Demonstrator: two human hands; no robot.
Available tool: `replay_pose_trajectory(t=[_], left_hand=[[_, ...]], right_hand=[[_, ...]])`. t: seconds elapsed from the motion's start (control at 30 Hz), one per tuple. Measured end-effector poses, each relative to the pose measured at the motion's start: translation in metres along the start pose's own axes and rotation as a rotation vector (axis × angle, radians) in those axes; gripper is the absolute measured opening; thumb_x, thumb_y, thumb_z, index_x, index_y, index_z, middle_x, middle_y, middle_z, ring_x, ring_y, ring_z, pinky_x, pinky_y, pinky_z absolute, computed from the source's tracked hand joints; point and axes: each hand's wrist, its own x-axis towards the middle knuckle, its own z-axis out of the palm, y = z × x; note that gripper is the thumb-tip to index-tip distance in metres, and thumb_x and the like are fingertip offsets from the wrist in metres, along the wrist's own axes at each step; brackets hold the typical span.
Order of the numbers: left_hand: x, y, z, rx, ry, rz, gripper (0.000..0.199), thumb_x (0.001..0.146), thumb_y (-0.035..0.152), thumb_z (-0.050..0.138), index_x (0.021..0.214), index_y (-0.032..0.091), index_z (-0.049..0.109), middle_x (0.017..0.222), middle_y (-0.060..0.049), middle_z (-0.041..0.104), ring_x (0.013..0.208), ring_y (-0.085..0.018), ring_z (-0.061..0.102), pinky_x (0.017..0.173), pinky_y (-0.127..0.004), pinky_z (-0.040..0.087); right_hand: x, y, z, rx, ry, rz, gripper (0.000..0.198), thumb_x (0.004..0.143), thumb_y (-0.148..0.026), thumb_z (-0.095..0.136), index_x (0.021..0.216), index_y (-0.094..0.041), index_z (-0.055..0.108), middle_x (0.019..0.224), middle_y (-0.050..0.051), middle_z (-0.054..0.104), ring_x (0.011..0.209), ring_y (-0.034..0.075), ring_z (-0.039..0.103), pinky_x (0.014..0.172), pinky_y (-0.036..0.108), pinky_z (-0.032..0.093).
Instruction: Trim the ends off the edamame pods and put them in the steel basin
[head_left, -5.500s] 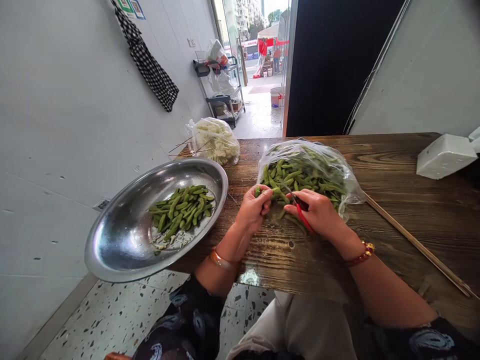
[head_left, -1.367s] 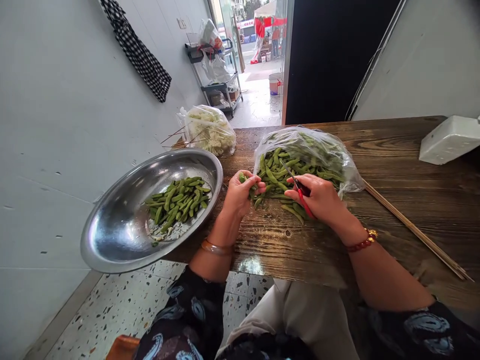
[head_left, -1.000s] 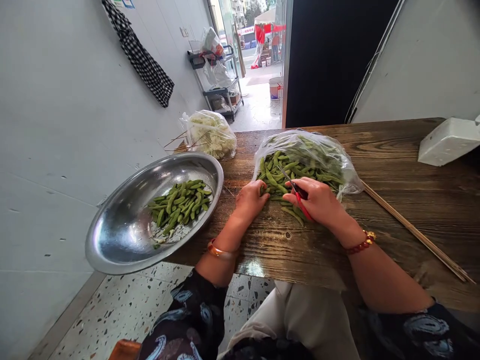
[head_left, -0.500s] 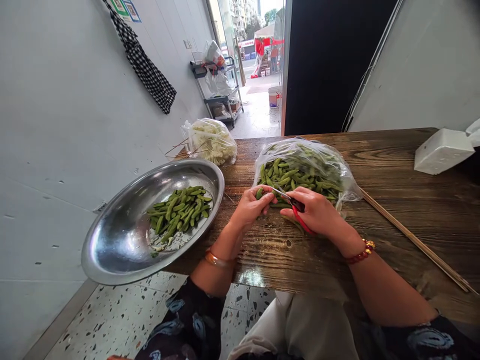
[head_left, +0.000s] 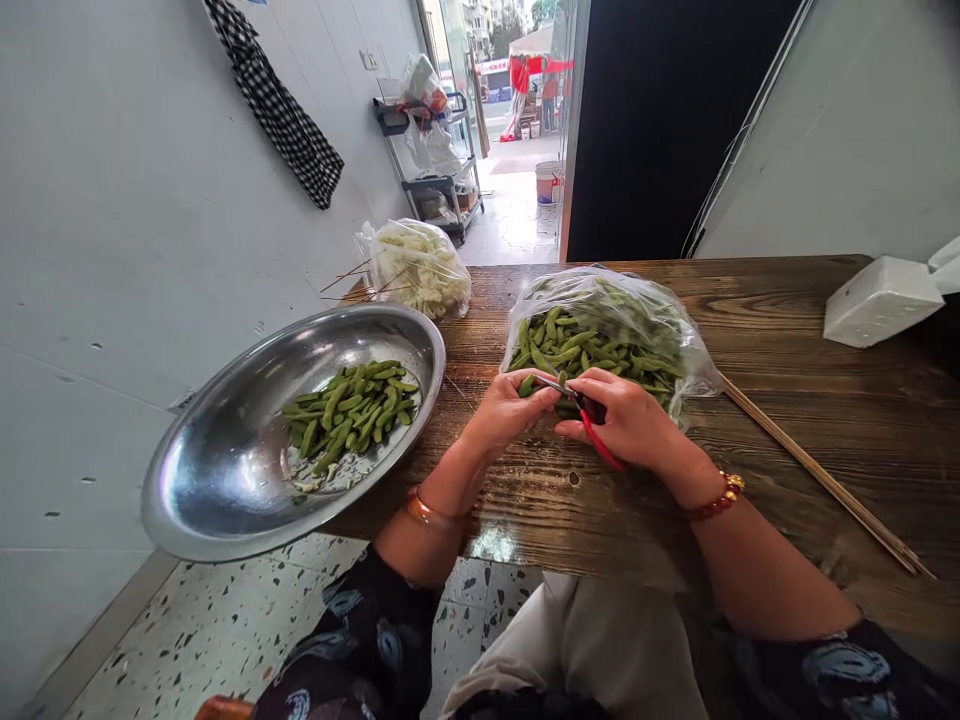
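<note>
Over the wooden table (head_left: 780,330) I see the left hand (head_left: 504,412) pinching a green pod (head_left: 526,386), and the scissors (head_left: 586,420), gripped by the right hand (head_left: 634,418), slant with blades (head_left: 553,384) pointing leftward to it.

Basin (head_left: 217,470) left, bag (head_left: 696,362) of pods (head_left: 568,342) on table (head_left: 780,340), sticks (head_left: 819,468) right

Covered, cropped
Right hand (head_left: 634,422) hides part of the scissors (head_left: 595,437), left hand (head_left: 508,410) part of a pod (head_left: 526,386) — top edge cuts the cloth (head_left: 281,112).
</note>
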Motion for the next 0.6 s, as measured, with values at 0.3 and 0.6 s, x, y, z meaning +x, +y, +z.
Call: replay_pose_trajectory(t=[0.3,0.6], left_hand=[[-0.0008,0.0031,0.0,0.037,0.017,-0.023,0.033,0.068,0.041,0.076,0.082,0.012,0.066,0.055,0.003,0.055,0.042,-0.002,0.036,0.041,-0.018,0.022],[0.0005,0.0028,-0.005,0.068,-0.033,-0.067,0.031,0.069,0.04,0.075,0.076,0.012,0.067,0.053,0.004,0.053,0.04,-0.002,0.035,0.039,-0.018,0.021]], right_hand=[[-0.0002,0.0007,0.0,-0.026,-0.023,-0.021,0.023,0.084,-0.042,0.063,0.088,-0.02,0.063,0.08,0.002,0.056,0.068,0.015,0.053,0.065,0.027,0.042],[0.0001,0.0013,-0.0043,-0.005,-0.068,-0.022,0.021,0.084,-0.039,0.065,0.08,-0.018,0.064,0.073,0.001,0.056,0.065,0.014,0.051,0.063,0.026,0.039]])
